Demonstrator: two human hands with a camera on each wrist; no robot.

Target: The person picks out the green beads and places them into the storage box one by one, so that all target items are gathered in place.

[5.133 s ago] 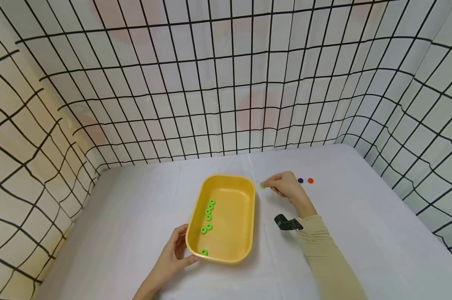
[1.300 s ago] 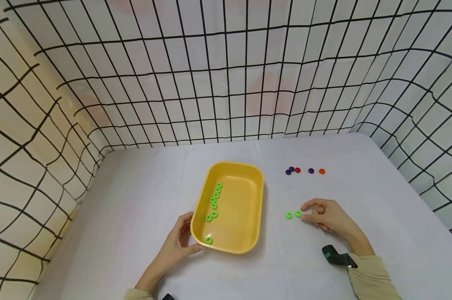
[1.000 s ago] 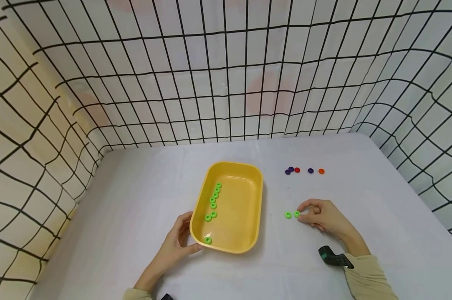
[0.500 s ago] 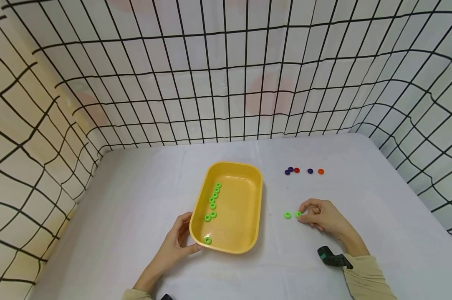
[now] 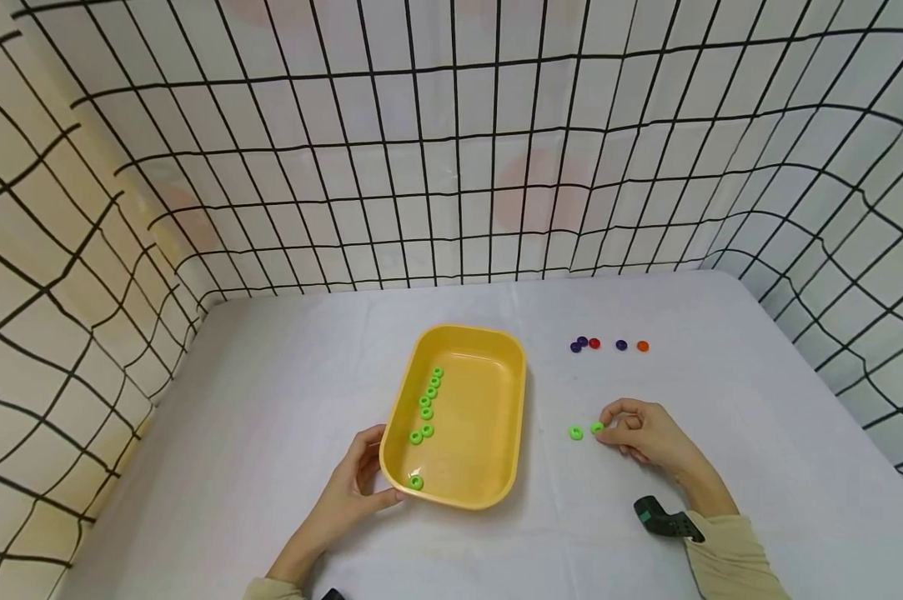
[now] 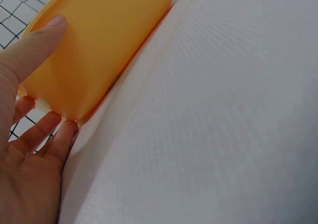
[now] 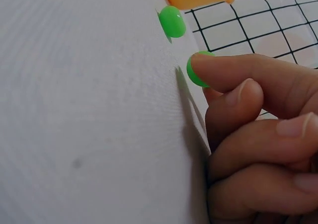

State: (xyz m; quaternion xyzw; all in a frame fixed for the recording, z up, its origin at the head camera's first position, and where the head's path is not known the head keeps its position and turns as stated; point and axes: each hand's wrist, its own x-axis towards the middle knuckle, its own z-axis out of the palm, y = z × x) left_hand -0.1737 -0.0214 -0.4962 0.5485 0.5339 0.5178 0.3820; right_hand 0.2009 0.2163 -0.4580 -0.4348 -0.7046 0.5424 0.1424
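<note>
In the head view a yellow plastic tray [image 5: 474, 450] stands on the white cloth, with several green ring beads [image 5: 424, 402] along its left side. My left hand [image 5: 349, 483] grips its near-left corner, thumb on the near wall and fingers along the left side; the left wrist view shows the thumb [image 6: 37, 45] against the outer wall. To the right of the tray, my right hand [image 5: 649, 433] pinches a green ring bead [image 7: 195, 72] between thumb and index finger, close to the cloth. Another green bead [image 5: 575, 432] lies just left of it.
Farther back on the right lie purple beads [image 5: 621, 345], a red bead [image 5: 594, 343] and an orange bead [image 5: 642, 346]. Black netting [image 5: 459, 196] over white sheeting rises behind the table and at both sides.
Since about five seconds ago, one more green bead is in the tray, and the right hand has moved nearer and rightward to two green beads. Over the last second the hands barely move.
</note>
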